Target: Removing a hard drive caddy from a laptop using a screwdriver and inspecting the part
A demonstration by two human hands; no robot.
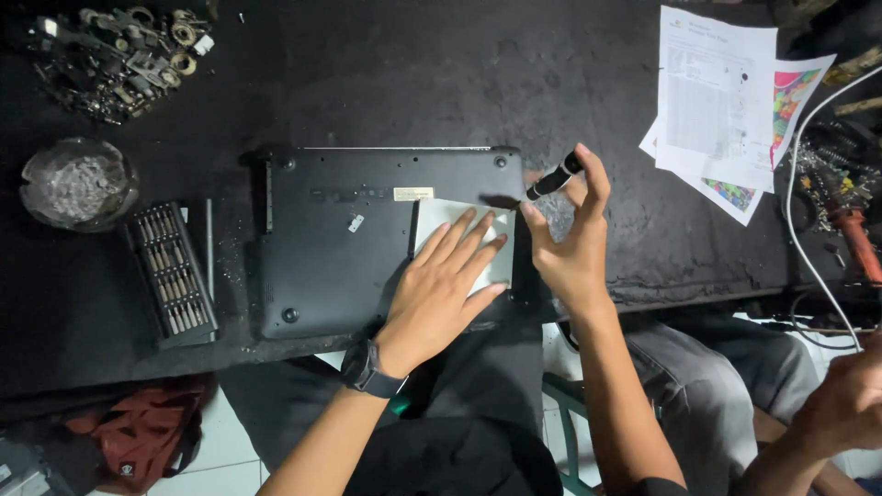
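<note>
**Screwdriver poised at the laptop's right edge**

Nearest the camera, the person's two forearms rise from a dark lap toward the upturned laptop (386,234), which lies base-up on the black workbench (570,83) with its long side running left to right. A dark watch (369,369) sits on the left wrist, just below the laptop's near edge.

The left hand (441,289) lies flat on the laptop's base, fingers spread and apart, holding nothing; its fingertips rest on a pale rectangular panel (441,216) toward the laptop's right half. The right hand (571,243) is just beside the laptop's right edge, thumb and fingers pinched on a small black screwdriver (554,179). The screwdriver's long axis is tilted, handle up and to the right, tip pointing down and left toward the laptop's far-right corner. Of the two hands, the right one is nearer that corner; whether the tip touches the case cannot be told.

On the laptop's base, a small yellowish rectangular label (412,194) sits near the middle of the far half, and a tiny white sticker (355,222) lies just below and left of it.

Left of the laptop lies an open case of screwdriver bits (171,274), with a glass bowl (78,182) of small pale pieces beyond it and a heap of metal hardware (119,55) farther still. Well right of the laptop, white printed sheets (712,101) lie overlapped, one showing bright colour patches. Cables (808,184) and tools crowd the far right, where another person's hand (850,400) shows at the frame's edge.
</note>
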